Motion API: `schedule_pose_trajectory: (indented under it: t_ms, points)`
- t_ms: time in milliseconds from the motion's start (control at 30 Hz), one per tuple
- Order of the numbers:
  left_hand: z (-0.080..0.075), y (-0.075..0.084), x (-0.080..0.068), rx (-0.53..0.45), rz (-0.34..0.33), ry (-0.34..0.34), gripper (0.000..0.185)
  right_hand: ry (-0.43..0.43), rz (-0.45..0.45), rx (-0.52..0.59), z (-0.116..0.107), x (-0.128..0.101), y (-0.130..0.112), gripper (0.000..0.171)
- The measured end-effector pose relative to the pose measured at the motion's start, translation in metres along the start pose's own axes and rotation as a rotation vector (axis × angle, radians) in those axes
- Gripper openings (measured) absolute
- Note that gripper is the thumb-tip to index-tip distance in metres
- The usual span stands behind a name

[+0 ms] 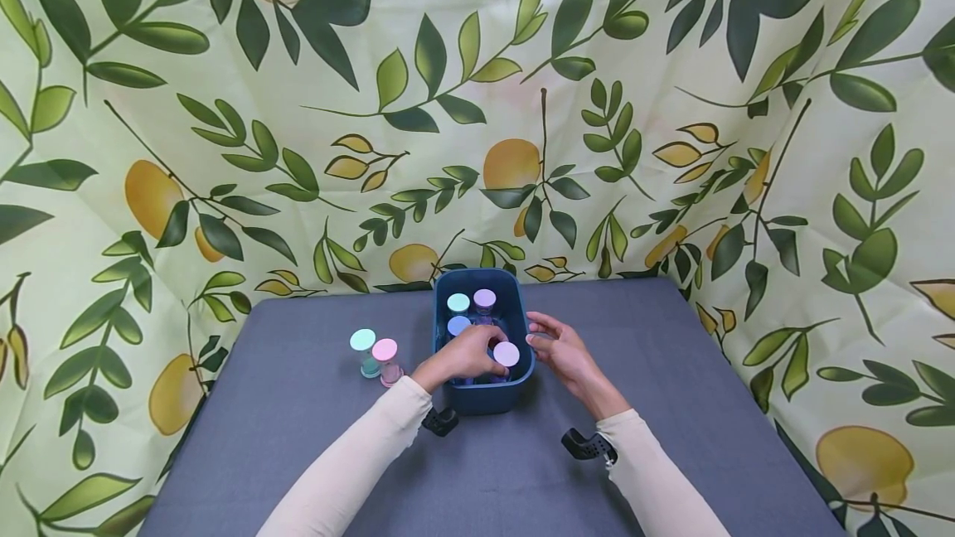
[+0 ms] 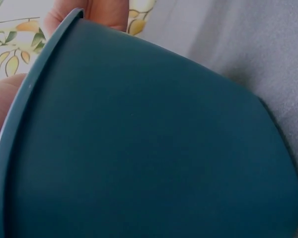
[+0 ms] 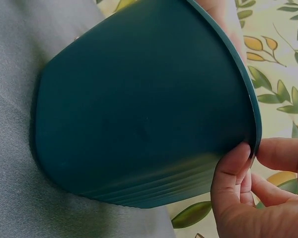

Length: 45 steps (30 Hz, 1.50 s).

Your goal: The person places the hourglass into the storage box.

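Observation:
A dark blue bin (image 1: 485,399) stands on the table with several sand timers inside. My left hand (image 1: 468,352) reaches over its left side and grips a lilac-capped sand timer (image 1: 506,354) near the front end, thumb and fingers around the cap. Behind it in the bin are a mint sand timer (image 1: 458,302), a purple one (image 1: 484,298) and a blue one (image 1: 458,325), partly covered by the hand. At the bin's right rim, my right hand (image 1: 570,359) pinches the edge between thumb and fingers, as the right wrist view shows. The left wrist view is mostly filled by the bin's wall (image 2: 149,129).
Left of the bin, a mint-green sand timer (image 1: 363,341) and a pink one (image 1: 385,350) stand side by side on the grey tabletop (image 1: 298,437). A leaf-and-fruit patterned cloth (image 1: 477,139) hangs behind the table and along its sides.

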<state>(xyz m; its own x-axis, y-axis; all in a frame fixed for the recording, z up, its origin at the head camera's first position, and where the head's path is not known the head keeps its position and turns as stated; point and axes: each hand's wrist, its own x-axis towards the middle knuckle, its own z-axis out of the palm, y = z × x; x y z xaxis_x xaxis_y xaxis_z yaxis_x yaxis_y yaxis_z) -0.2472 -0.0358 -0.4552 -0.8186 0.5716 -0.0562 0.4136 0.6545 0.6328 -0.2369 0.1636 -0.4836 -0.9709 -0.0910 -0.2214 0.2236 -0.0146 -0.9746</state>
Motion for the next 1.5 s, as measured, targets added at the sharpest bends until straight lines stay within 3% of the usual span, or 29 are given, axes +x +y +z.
schedule_pose_trajectory:
  t_ms: [267,633,1233,1500]
  points:
    - [0.003,-0.001,0.001,0.072,0.012,-0.025,0.038,0.013,0.017,-0.002,0.000,-0.002,-0.002,0.045]
    - [0.003,-0.001,0.001,0.086,-0.017,-0.080,0.042,0.005,0.009,-0.001,0.000,-0.001,-0.001,0.046]
    - [0.001,-0.001,-0.004,0.109,-0.045,-0.085,0.044,0.002,-0.001,0.005,0.001,-0.004,-0.001,0.045]
    - [-0.013,0.005,-0.014,0.030,-0.015,-0.039,0.048,0.005,0.006,0.012,0.001,-0.005,-0.002,0.044]
